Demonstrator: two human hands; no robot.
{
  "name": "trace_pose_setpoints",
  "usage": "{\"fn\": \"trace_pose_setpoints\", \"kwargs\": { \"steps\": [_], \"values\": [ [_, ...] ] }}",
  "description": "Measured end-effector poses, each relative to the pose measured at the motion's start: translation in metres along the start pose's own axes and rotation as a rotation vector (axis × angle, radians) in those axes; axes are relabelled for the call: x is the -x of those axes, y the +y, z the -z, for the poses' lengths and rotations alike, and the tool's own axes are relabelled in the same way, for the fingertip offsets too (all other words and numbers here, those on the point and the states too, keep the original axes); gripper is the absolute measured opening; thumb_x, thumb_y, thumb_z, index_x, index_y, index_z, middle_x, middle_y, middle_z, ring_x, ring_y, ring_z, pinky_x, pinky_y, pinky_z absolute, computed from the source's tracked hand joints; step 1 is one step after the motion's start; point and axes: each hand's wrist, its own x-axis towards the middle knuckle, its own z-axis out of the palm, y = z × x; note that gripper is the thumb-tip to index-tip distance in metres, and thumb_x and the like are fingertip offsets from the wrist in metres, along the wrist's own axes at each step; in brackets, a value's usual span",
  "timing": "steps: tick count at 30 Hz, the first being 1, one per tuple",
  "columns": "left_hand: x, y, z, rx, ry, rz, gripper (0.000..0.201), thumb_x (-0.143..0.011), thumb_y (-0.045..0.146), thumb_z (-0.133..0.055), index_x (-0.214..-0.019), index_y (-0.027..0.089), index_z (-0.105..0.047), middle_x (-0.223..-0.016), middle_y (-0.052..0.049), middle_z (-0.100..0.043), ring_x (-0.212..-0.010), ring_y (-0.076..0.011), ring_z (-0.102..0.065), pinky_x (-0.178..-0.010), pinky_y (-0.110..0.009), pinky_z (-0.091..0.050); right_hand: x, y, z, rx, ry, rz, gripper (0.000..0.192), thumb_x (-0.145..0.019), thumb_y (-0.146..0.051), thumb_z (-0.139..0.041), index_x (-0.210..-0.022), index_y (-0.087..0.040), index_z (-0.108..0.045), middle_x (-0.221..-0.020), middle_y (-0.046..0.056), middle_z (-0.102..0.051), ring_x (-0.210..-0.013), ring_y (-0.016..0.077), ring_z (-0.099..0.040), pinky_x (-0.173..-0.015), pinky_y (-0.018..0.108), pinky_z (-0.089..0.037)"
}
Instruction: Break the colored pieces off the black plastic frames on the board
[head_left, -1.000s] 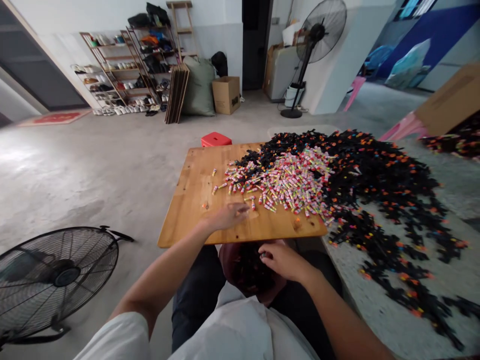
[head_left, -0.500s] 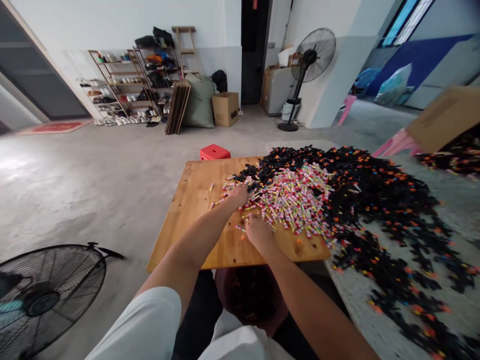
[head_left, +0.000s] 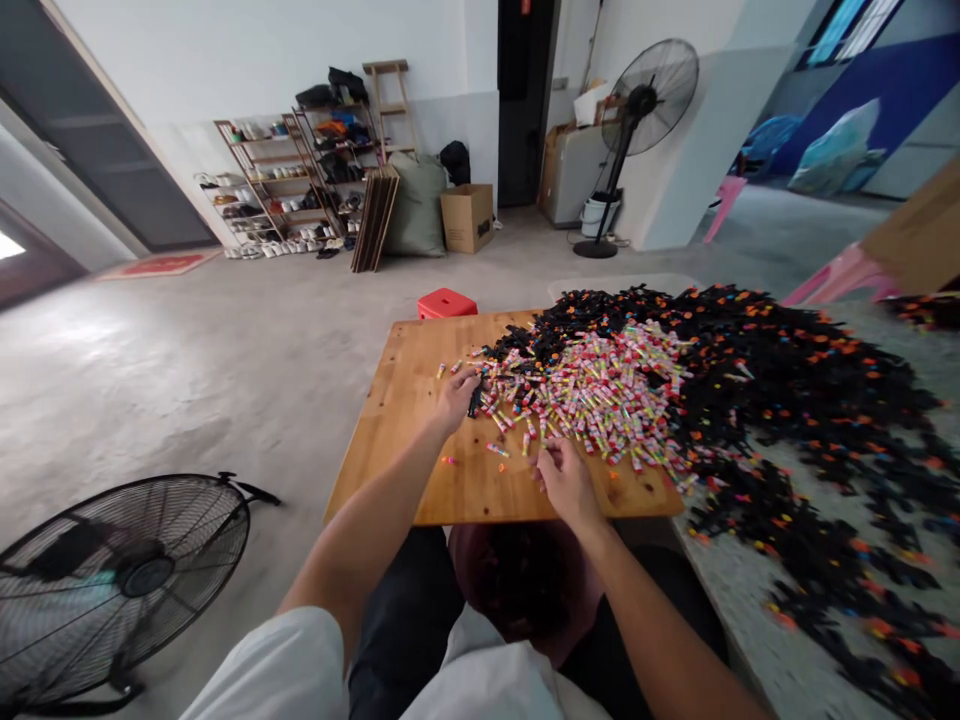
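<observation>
Spillage is my worry: the small colourful pieces lie heaped loose on the table, and a careless sweep could knock some over its near edge. My left hand has its grip curled around a dark piece at the heap's left edge. My right hand pinches at pieces on the near fringe; what it holds I cannot tell.

A red stool is standing just beyond the wooden board's far edge, a floor fan is sitting low at the left, and a cardboard box is resting by the far wall
</observation>
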Motion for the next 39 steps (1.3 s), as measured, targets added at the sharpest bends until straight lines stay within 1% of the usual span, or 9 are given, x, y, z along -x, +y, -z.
{"fn": "trace_pose_setpoints", "kwargs": {
  "steps": [2,5,8,11,15,21,25,33,39],
  "values": [
    [0.018,0.003,-0.004,0.366,0.069,0.092,0.036,-0.098,0.049,-0.05,-0.103,0.016,-0.064,-0.09,-0.005,-0.071,-0.066,-0.0117,-0.06,-0.054,-0.021,-0.044,0.007,-0.01,-0.004,-0.142,0.002,0.009,0.041,-0.089,-0.055,-0.066,-0.109,-0.019,-0.06,-0.087,0.007,-0.076,-0.067,0.0205,-0.071,-0.054,0.028,-0.054],
    [0.045,0.016,-0.016,0.915,0.089,0.247,0.035,-0.079,0.045,-0.076,-0.092,0.015,-0.065,-0.08,-0.002,-0.068,-0.055,-0.007,-0.053,-0.042,-0.017,-0.03,0.016,-0.031,-0.011,-0.289,-0.029,0.038,0.037,-0.087,-0.05,-0.07,-0.107,-0.02,-0.065,-0.091,0.007,-0.076,-0.08,0.0226,-0.074,-0.065,0.031,-0.059],
    [0.068,0.037,-0.031,1.11,0.095,0.273,0.03,-0.071,0.032,-0.083,-0.087,0.015,-0.064,-0.074,0.001,-0.065,-0.05,-0.0044,-0.049,-0.039,-0.017,-0.023,0.025,-0.048,-0.017,-0.323,0.036,0.123,0.029,-0.083,-0.045,-0.076,-0.096,-0.02,-0.071,-0.1,0.008,-0.076,-0.089,0.0222,-0.071,-0.075,0.032,-0.058],
    [0.084,0.056,-0.044,1.207,0.148,0.226,0.031,-0.071,0.031,-0.085,-0.088,0.016,-0.064,-0.077,0.002,-0.065,-0.051,-0.0046,-0.05,-0.039,-0.017,-0.025,0.038,-0.056,-0.024,-0.417,0.123,0.135,0.028,-0.081,-0.044,-0.08,-0.093,-0.021,-0.07,-0.087,0.003,-0.073,-0.069,0.0149,-0.063,-0.062,0.027,-0.053],
    [0.093,0.073,-0.056,1.256,0.239,0.146,0.041,-0.073,0.042,-0.087,-0.1,0.018,-0.067,-0.082,0.002,-0.066,-0.058,-0.0066,-0.055,-0.045,-0.017,-0.033,0.056,-0.056,-0.034,-0.582,0.11,0.087,0.029,-0.087,-0.045,-0.077,-0.1,-0.023,-0.062,-0.066,-0.006,-0.061,-0.051,0.011,-0.052,-0.05,0.024,-0.047],
    [0.097,0.085,-0.062,1.139,0.364,0.15,0.045,-0.077,0.053,-0.085,-0.103,0.021,-0.069,-0.088,0.0,-0.069,-0.06,-0.0082,-0.055,-0.048,-0.018,-0.034,0.066,-0.053,-0.036,-0.592,0.074,0.114,0.03,-0.089,-0.043,-0.076,-0.105,-0.022,-0.061,-0.077,-0.002,-0.067,-0.055,0.0112,-0.057,-0.052,0.025,-0.049],
    [0.1,0.089,-0.061,1.118,0.368,0.115,0.045,-0.08,0.056,-0.082,-0.104,0.021,-0.068,-0.09,-0.001,-0.068,-0.057,-0.0075,-0.053,-0.045,-0.019,-0.031,0.068,-0.054,-0.035,-0.612,0.063,0.105,0.034,-0.09,-0.045,-0.074,-0.113,-0.022,-0.064,-0.084,0.0,-0.07,-0.057,0.0113,-0.058,-0.052,0.026,-0.05],
    [0.11,0.106,-0.058,1.037,0.413,0.064,0.048,-0.078,0.06,-0.082,-0.101,0.021,-0.067,-0.085,0.0,-0.066,-0.056,-0.0076,-0.051,-0.044,-0.02,-0.036,0.071,-0.059,-0.036,-0.681,0.077,0.106,0.029,-0.09,-0.042,-0.075,-0.11,-0.022,-0.066,-0.078,-0.001,-0.068,-0.054,0.0104,-0.056,-0.049,0.024,-0.045],
    [0.109,0.107,-0.059,1.053,0.39,0.015,0.049,-0.079,0.061,-0.081,-0.103,0.021,-0.067,-0.084,-0.001,-0.066,-0.057,-0.0088,-0.053,-0.044,-0.019,-0.039,0.076,-0.066,-0.034,-0.845,-0.001,0.005,0.026,-0.09,-0.04,-0.074,-0.107,-0.022,-0.066,-0.071,-0.002,-0.067,-0.051,0.0099,-0.054,-0.046,0.021,-0.04]
  ]
}}
